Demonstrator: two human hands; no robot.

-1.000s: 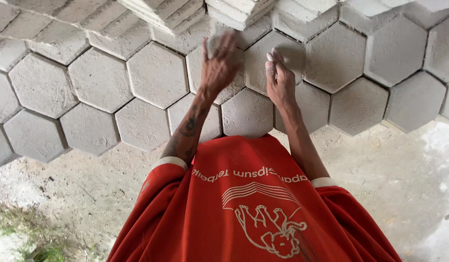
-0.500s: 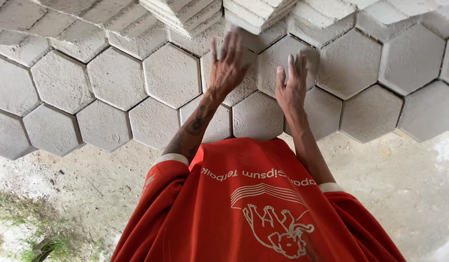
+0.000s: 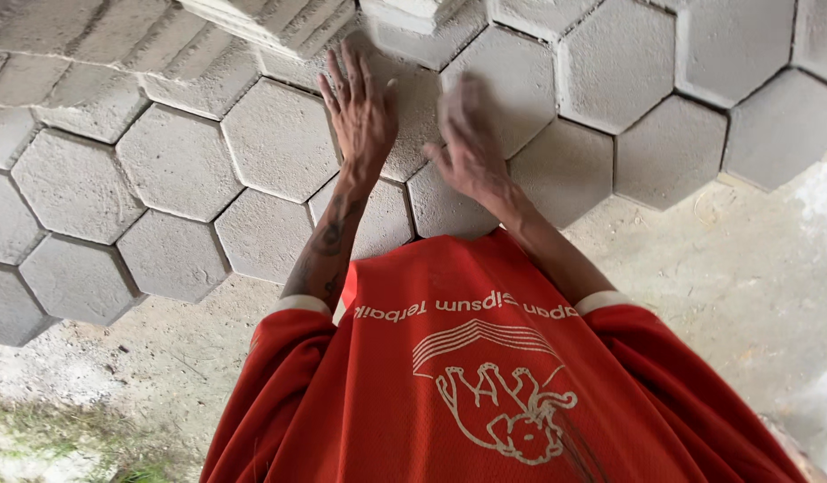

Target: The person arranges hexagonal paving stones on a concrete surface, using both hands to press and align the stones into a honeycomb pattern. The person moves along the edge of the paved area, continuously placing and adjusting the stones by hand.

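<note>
Left hand (image 3: 358, 107): flat, fingers spread, palm down on a grey six-sided paving block (image 3: 411, 116). It grips nothing; it presses the block's top, probably to seat it level with its neighbours. Right hand (image 3: 471, 143): blurred, fingers extended and open, over the right part of the same block; contact cannot be told from the blur. It holds nothing.

The block lies in the paved floor (image 3: 163, 179), its sides fitted against other hexagonal blocks all round, in the honeycomb pattern. It sits a few blocks in from the ragged near edge of the paving, where bare sandy ground (image 3: 717, 268) begins. The joints around it look tight, which fits a piece being bedded into its slot.

Past the hands, at the far edge of the paving, a stack of spare blocks (image 3: 270, 22) lies tilted on the laid ones, within arm's reach, likely as stock.

Forearms run from red sleeves with pale cuffs. The person's red shirt (image 3: 485, 394) fills the lower view. Grass patch (image 3: 64, 447) at lower left corner.
</note>
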